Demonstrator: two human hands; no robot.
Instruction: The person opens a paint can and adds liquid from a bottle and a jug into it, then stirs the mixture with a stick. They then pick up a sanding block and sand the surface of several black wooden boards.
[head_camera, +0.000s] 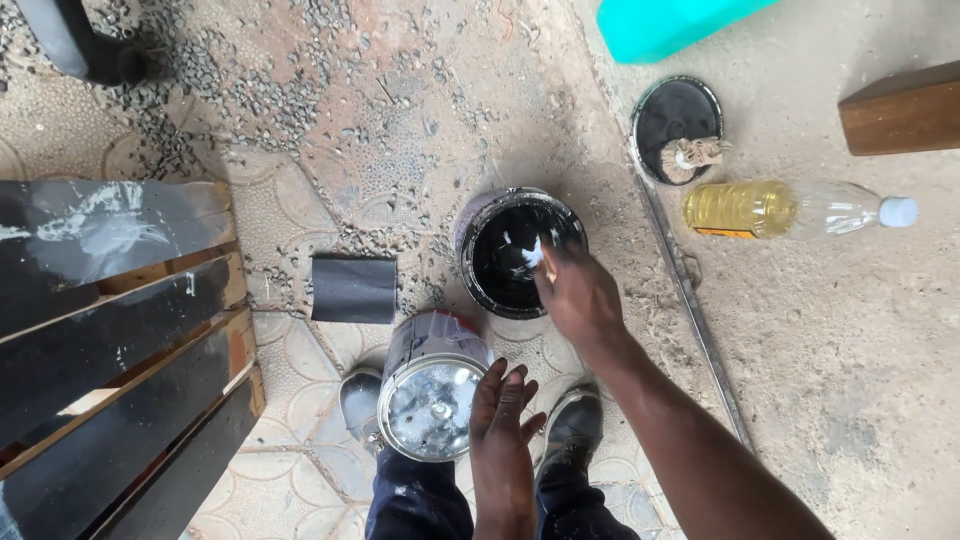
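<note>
I judge the open black-paint can (520, 252) heavy and slippery; right hand (578, 297) pinches something white inside it, left hand (500, 420) open beside the silver tin (432, 395); grip can's wall.

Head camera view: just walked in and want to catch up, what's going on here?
A person stands over an open can of black paint on the ground. Their right hand dips something white into it. Their left hand rests against a tilted silver tin. Black-painted planks lie at left.
</note>
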